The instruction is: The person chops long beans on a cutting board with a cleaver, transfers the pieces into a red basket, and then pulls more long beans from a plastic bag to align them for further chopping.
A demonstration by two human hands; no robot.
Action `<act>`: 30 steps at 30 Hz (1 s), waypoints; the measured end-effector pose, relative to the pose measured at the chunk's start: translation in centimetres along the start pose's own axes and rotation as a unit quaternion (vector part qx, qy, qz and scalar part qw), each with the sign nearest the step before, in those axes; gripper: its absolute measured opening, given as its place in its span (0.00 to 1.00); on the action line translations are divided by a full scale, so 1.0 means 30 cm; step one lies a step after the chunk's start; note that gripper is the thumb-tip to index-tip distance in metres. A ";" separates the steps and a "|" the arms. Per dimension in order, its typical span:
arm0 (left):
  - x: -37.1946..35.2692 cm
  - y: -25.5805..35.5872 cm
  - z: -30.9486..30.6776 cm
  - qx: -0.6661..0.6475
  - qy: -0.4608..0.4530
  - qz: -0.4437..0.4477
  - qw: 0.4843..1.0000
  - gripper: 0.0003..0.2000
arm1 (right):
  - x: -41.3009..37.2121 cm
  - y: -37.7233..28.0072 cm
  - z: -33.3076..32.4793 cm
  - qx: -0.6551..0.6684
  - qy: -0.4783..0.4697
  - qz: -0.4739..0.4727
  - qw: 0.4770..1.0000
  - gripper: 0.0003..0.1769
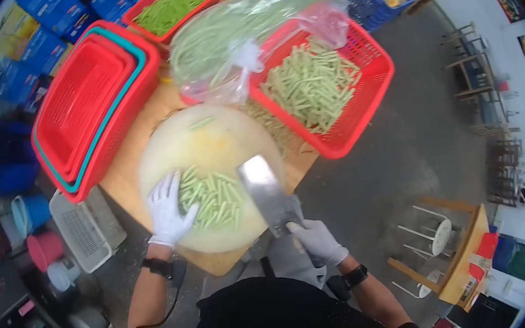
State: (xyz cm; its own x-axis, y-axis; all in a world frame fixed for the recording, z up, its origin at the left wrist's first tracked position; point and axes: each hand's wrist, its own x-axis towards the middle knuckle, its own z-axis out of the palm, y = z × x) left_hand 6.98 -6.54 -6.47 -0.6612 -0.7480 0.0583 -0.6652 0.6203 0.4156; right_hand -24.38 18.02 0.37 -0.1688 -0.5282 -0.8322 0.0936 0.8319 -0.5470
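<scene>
My gloved left hand (170, 209) lies with fingers apart against the left side of a pile of cut green beans (213, 199). The pile rests on a round, pale cutting board (162, 147). In my gloved right hand (318, 242) is the handle of a cleaver (265, 186); its broad blade reaches over the board's right side, to the right of the pile. A few cut pieces (201, 123) sit near the board's far edge. Beyond the board, a red basket (354, 123) holds many more cut beans (313, 84).
A clear plastic bag of long beans (221, 41) lies behind the board. Nested red and teal baskets (89, 110) stand at the table's left. Another red basket (143, 22) holds shredded greens (176, 5). The wooden table (138, 195) ends close to my body. Stools (440, 237) stand to the right.
</scene>
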 end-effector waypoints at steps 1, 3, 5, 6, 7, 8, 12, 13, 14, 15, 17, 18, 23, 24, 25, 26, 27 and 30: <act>0.003 -0.016 0.007 0.012 -0.003 -0.007 1.000 0.47 | 0.016 0.015 0.002 0.011 0.003 0.005 1.000 0.27; -0.007 -0.012 0.017 -0.011 0.013 0.019 1.000 0.47 | 0.024 0.044 0.013 0.011 0.012 0.003 1.000 0.28; -0.018 0.040 0.013 -0.017 0.018 0.006 1.000 0.47 | 0.069 0.088 0.003 0.019 -0.002 -0.012 1.000 0.28; -0.020 0.063 0.014 -0.028 0.026 -0.007 0.999 0.48 | 0.081 0.079 0.003 0.024 -0.011 -0.028 0.999 0.29; -0.024 0.078 0.024 -0.026 0.028 -0.020 0.999 0.50 | 0.093 0.066 0.001 0.005 -0.030 -0.032 0.999 0.28; -0.028 0.092 0.034 -0.024 0.030 -0.019 0.999 0.50 | 0.103 0.053 0.003 0.006 -0.030 -0.035 0.999 0.28; -0.018 0.177 0.041 0.003 0.026 -0.066 0.997 0.54 | 0.095 0.011 0.079 0.012 -0.053 -0.030 0.998 0.25; -0.015 0.200 0.046 0.000 0.036 -0.073 0.997 0.56 | 0.099 0.014 0.101 0.015 -0.055 -0.034 0.998 0.24; -0.018 0.220 0.048 -0.004 0.045 -0.081 0.996 0.57 | 0.097 0.019 0.130 0.019 -0.055 -0.035 0.998 0.24; -0.017 0.228 0.063 0.009 0.047 -0.072 0.996 0.58 | 0.094 0.022 0.160 0.052 -0.058 -0.026 0.997 0.23; -0.006 0.265 0.068 0.009 0.054 -0.080 0.995 0.57 | 0.083 0.020 0.219 0.120 -0.063 -0.014 0.991 0.20; -0.002 0.285 0.073 0.009 0.063 -0.093 0.994 0.56 | 0.084 0.019 0.248 0.123 -0.061 -0.013 0.990 0.20; 0.015 0.366 0.106 -0.008 0.080 -0.138 0.987 0.54 | 0.127 0.008 0.370 0.176 -0.047 -0.035 0.983 0.20; 0.025 0.381 0.111 -0.010 0.083 -0.159 0.984 0.53 | 0.139 0.001 0.377 0.178 -0.049 -0.047 0.982 0.20; 0.034 0.393 0.113 -0.011 0.084 -0.155 0.984 0.53 | 0.152 -0.009 0.380 0.179 -0.046 -0.049 0.982 0.20; 0.037 0.407 0.114 -0.026 0.083 -0.168 0.982 0.52 | 0.163 -0.018 0.382 0.158 -0.038 -0.054 0.985 0.21; 0.035 0.422 0.116 -0.042 0.080 -0.181 0.979 0.50 | 0.172 -0.018 0.386 0.136 -0.030 -0.057 0.989 0.22; 0.044 0.469 0.121 -0.044 0.077 -0.204 0.975 0.47 | 0.176 -0.037 0.409 0.206 -0.037 -0.072 0.975 0.25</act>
State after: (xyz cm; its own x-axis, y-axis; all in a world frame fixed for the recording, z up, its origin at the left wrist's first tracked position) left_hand -4.52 2.07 -3.85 -0.2836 -0.9589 0.0050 -0.8246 0.2465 0.5092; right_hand -13.34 12.22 -4.54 -0.1398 -0.6584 -0.7395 0.4635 0.6165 -0.6365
